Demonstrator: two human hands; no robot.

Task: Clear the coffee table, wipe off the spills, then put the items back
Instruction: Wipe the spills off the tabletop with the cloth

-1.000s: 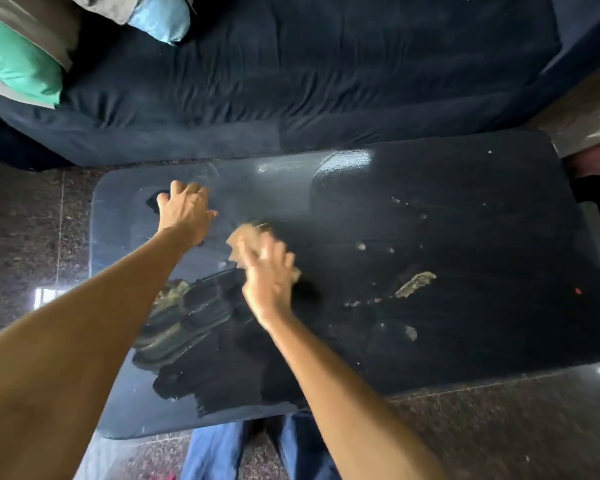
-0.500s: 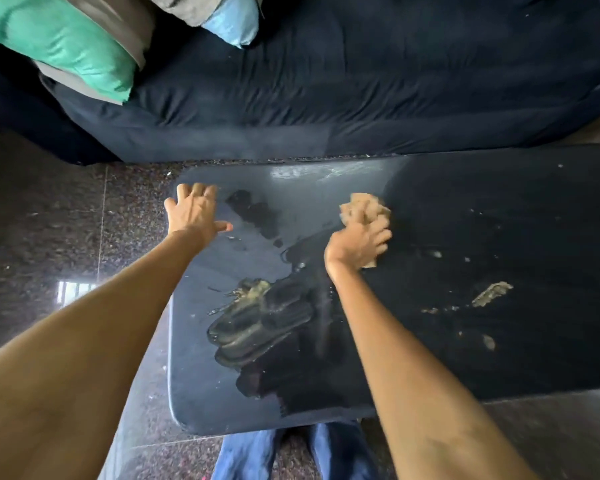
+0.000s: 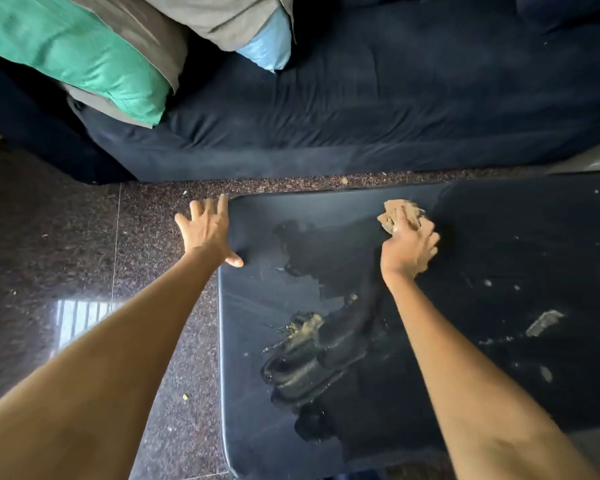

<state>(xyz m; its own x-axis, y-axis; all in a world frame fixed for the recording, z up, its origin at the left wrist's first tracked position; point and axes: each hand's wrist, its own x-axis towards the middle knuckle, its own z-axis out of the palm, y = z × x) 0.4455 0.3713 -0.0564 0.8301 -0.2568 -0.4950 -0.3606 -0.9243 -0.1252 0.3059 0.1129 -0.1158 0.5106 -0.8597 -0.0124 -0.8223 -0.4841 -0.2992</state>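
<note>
Right hand point(image 3: 408, 249) still grips the cloth point(image 3: 400, 213), now nearer the table's point(image 3: 257, 427) far edge; left hand point(image 3: 208, 233), fingers spread, has slid to the corner.

Dim scene; window glare on the floor point(image 3: 80, 317), wide-angle bending at edges.

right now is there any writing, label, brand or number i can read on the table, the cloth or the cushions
None: no readable text anywhere in this view.
Dark glossy coffee table: only wet smears and crumbs, no print.
Tan crumpled cloth gripped by the right hand: plain, no label showing.
Green cushion, grey cushion and light blue cushion on the dark blue sofa: plain fabric, no tags visible.
</note>
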